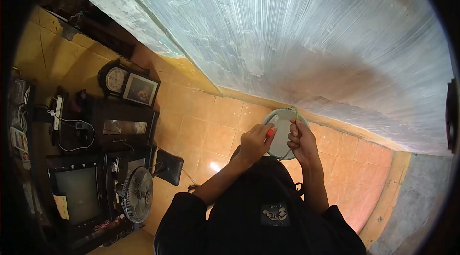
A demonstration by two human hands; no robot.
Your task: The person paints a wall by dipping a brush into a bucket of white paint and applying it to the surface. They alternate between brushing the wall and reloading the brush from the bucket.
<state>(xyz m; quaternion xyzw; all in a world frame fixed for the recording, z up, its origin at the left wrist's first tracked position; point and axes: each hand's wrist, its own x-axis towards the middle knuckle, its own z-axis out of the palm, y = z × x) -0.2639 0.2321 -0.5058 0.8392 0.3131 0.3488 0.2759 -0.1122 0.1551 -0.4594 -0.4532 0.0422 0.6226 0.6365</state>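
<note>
A round pale bucket [282,151] with greyish contents stands on the tiled floor below both hands. My left hand [253,145] is closed on a small red-handled tool [270,133]. A whitish piece [274,119] shows just beyond its fingers, over the bucket; whether it belongs to the tool is unclear. At the bucket's right side my right hand [302,142] is closed, with a thin yellow-green thing [297,116] sticking up from its fingertips. The two hands are apart.
A streaked grey-white wall [249,29] rises ahead, with a yellow strip along its base. To the left are a dark cabinet with a television [76,192], a fan [137,194], a clock [115,79] and a framed picture [140,89]. Orange tiles [218,116] cover the floor.
</note>
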